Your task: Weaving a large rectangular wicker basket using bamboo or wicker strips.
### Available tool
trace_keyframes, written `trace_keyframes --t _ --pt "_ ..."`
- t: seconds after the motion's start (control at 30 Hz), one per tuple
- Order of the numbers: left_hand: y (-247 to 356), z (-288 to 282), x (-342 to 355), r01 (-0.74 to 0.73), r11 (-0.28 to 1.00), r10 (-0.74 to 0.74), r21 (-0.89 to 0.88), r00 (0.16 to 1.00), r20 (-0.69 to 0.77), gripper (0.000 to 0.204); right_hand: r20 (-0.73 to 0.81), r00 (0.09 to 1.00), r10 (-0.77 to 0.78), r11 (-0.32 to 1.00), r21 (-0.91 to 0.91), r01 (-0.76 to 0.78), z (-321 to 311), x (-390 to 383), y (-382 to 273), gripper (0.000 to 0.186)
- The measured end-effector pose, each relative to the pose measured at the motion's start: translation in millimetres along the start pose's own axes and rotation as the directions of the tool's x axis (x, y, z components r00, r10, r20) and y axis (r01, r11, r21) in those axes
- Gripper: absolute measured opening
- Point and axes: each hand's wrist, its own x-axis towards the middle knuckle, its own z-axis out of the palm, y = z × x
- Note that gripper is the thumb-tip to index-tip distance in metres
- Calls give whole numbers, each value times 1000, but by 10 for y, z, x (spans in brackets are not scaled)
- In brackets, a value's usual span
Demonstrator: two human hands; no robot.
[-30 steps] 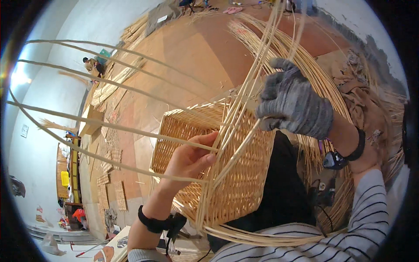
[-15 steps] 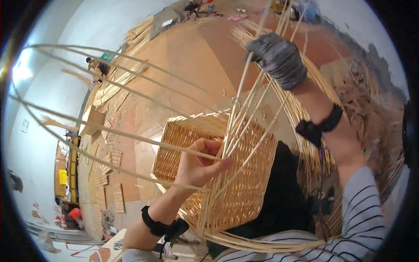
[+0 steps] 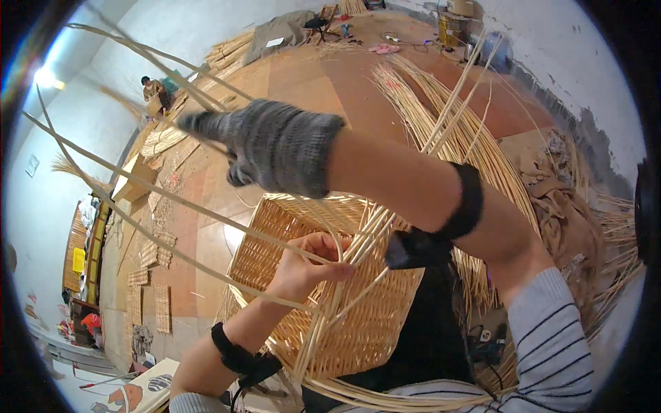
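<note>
A rectangular woven wicker basket (image 3: 372,330) rests tilted against my lap, its opening toward the upper left. At its near rim my bare left hand (image 3: 303,268) pinches a pale wicker rod between thumb and fingertips, where several rods cross. My right hand (image 3: 275,148), in a grey knitted glove, reaches across above the basket to the long rods on the left. Its fingers are stretched out with the thumb apart, beside and partly around a rod; the fingertips are blurred. More long wicker rods (image 3: 165,196) arch from the rim toward the upper left.
Bundles of loose rods (image 3: 475,138) lie on the floor at the right, by a brown crumpled cloth (image 3: 561,213). Woven panels (image 3: 163,308) and a wooden box (image 3: 134,179) are at the left. A seated person (image 3: 155,96) is at the far left.
My right hand has swung from the upper right leftward across the basket, letting go of the rods there. My left hand keeps its pinch near the rim. The view has shifted slightly.
</note>
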Motion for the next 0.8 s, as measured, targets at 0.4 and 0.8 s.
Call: trace_keyframes --t 0.4,0.8 --pt "16 9 -73 44 993 -50 -107 997 -51 22 -150 971 -185 930 -347 124 278 -1388 389 63" --pt "152 -337 -704 221 947 -173 -235 963 208 53 -133 915 -380 917 -187 353 572 -1605 381 62"
